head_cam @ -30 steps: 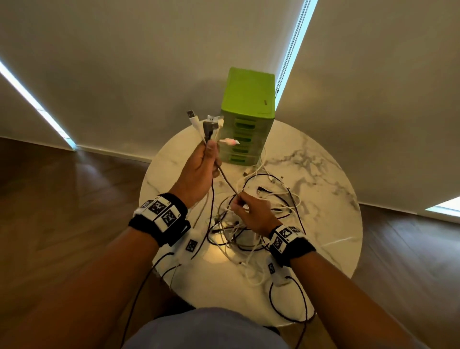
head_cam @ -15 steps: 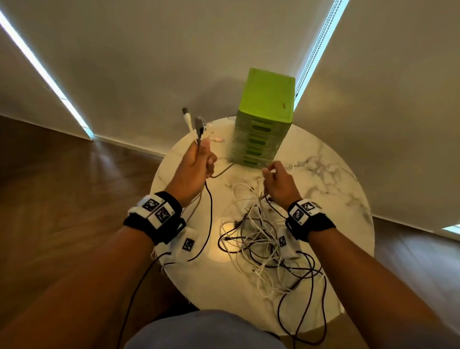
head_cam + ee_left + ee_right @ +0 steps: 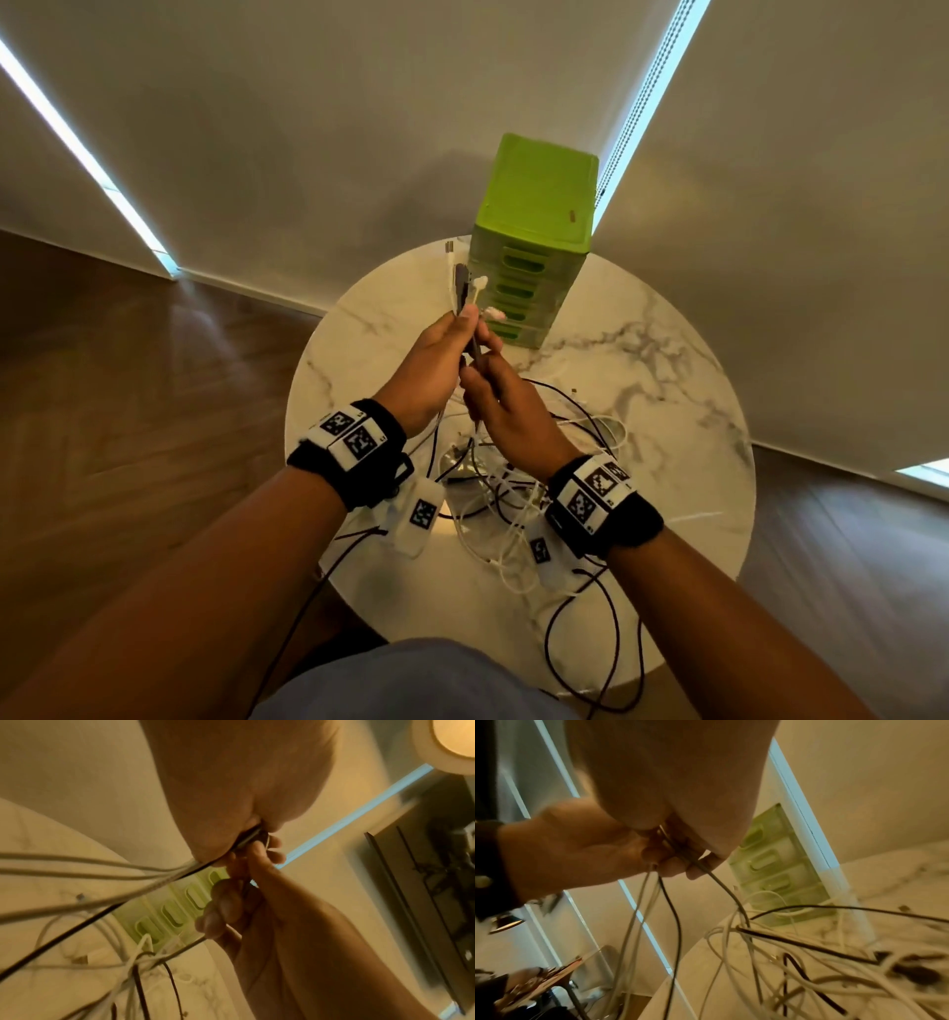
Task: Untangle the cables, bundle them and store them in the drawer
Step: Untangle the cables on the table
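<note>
Gathering cable ends is under way: the left hand (image 3: pixel 436 360) grips several plugs (image 3: pixel 464 288) at frame centre, and the right hand (image 3: pixel 506 406) pinches one cable beside it. Most cables (image 3: pixel 513 493) remain tangled on the table (image 3: pixel 667 411); the drawer unit (image 3: pixel 529 267) stays closed.

A round white marble-patterned table (image 3: pixel 667 390) is standing on dark herringbone wood flooring (image 3: pixel 118 411) before pale roller blinds (image 3: pixel 308 128), thin strips of daylight (image 3: pixel 637 103) are glowing between them, and what may be a round ceiling lamp (image 3: pixel 457 740) is shining overhead.
</note>
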The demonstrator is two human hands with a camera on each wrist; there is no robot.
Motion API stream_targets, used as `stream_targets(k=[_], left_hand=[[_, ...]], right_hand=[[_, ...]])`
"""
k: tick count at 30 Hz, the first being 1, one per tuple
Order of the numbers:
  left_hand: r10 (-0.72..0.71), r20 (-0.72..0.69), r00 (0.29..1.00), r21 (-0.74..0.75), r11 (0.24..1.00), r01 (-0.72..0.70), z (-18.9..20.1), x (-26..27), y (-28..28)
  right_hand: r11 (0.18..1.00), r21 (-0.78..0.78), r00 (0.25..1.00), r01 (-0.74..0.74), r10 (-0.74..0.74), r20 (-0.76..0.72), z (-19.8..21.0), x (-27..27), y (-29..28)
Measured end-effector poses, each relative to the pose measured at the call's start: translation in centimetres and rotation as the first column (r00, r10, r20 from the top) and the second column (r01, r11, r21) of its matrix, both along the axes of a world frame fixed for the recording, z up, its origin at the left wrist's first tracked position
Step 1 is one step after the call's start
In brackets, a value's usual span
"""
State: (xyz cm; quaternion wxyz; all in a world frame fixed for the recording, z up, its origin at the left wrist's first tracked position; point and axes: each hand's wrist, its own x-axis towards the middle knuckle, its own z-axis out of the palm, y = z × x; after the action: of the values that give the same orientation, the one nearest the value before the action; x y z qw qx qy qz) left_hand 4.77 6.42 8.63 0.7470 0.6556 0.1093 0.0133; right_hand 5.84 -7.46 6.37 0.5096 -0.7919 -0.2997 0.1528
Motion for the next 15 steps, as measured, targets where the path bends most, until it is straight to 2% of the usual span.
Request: stream_targets(k=[2, 3, 5, 8, 11, 15], left_hand=[[0.024, 0.054, 0.998, 0.085, 0.996, -0.028, 0.2, 0.0, 0.1], [0.039, 0.080, 0.996, 0.076, 0.996, -0.046, 0.1, 0.1, 0.4], [0.074, 0.126, 0.989, -0.018, 0.997, -0.073, 0.2, 0.4, 1.4], [0.159, 0.192, 0.968, -0.164, 0.978, -0.128, 1.0, 0.8, 3.5], [0.260, 0.236, 0.936, -0.198, 0.956, -0.215, 2.1, 0.7, 5.8], [0.340, 0.279, 0.898, -0.194, 0.936, -0.294, 3.1, 0.5, 8.5]], right_hand=[[0.999, -0.053, 1.000, -0.009, 0.009, 0.007, -1.4, 0.8, -0.6], [0.994, -0.108, 1.000, -0.014, 0.014, 0.003, -2.2, 1.4, -1.0], [0.977, -0.209, 0.999, -0.040, 0.038, -0.013, -4.3, 2.5, -1.8], [0.961, -0.268, 0.997, -0.072, 0.073, -0.004, -7.1, 3.8, -3.0], [0.942, -0.318, 0.992, -0.102, 0.122, 0.044, -7.8, 5.3, -3.4], [0.867, -0.494, 0.975, -0.066, 0.161, 0.151, -7.3, 7.7, -3.7]])
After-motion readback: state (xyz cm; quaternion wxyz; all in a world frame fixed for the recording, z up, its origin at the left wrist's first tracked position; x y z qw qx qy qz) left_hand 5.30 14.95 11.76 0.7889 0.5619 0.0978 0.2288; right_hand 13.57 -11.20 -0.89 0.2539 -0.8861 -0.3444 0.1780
